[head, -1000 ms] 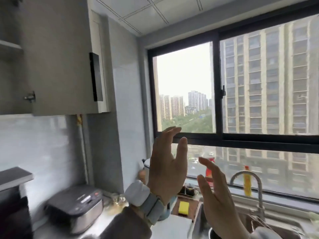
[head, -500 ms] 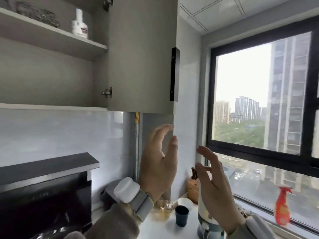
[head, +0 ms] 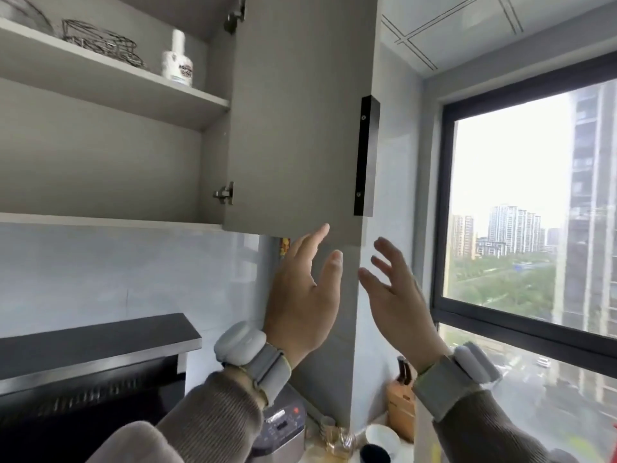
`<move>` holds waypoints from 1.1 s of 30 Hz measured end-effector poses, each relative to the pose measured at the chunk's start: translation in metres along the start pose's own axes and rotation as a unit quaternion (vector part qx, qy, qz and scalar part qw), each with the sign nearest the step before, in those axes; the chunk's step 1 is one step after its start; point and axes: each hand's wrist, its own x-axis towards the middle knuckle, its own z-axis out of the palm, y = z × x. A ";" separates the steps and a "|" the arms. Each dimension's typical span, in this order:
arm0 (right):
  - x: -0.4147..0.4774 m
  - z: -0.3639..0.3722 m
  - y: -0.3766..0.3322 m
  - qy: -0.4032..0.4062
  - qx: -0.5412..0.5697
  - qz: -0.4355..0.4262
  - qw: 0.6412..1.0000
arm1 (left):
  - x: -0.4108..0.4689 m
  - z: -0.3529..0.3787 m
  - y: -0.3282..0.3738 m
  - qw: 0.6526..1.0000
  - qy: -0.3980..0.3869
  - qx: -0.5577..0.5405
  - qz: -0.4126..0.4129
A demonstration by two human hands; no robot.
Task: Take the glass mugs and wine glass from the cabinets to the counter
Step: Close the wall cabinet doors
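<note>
Up near the cabinet, both hands are raised with palms turned toward each other and nothing between them. The left hand (head: pixel 302 309) has straight fingers, its tips overlapping the lower edge of the open cabinet door (head: pixel 293 128). The right hand (head: pixel 399 309) is spread loosely, fingers apart, just beside the left. Each wrist wears a grey band with a white pod.

The door's black handle (head: pixel 365 155) is above the right hand. Inside, the upper shelf (head: pixel 117 85) carries a white bottle (head: pixel 177 61) and a wire rack (head: pixel 100 41).

Down on the counter (head: pixel 312 446), clear glassware (head: pixel 339 441) stands between a rice cooker (head: pixel 283 429) and a white bowl (head: pixel 382 437); it is too blurred to tell mug from wine glass. A knife block (head: pixel 400 402) stands behind, and a window (head: pixel 517 228) is on the right.
</note>
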 end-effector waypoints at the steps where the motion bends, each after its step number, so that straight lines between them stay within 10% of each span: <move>1: 0.002 0.001 0.003 -0.013 -0.009 0.014 1.000 | 0.003 0.001 0.000 1.000 0.001 -0.011 -0.001; 17: 0.048 0.035 0.026 -0.060 0.153 -0.108 0.981 | 0.085 0.031 -0.010 0.993 0.012 0.102 0.065; 33: 0.011 0.237 -0.053 -0.084 0.208 -0.249 0.942 | 0.088 -0.163 -0.012 0.967 0.167 0.162 0.102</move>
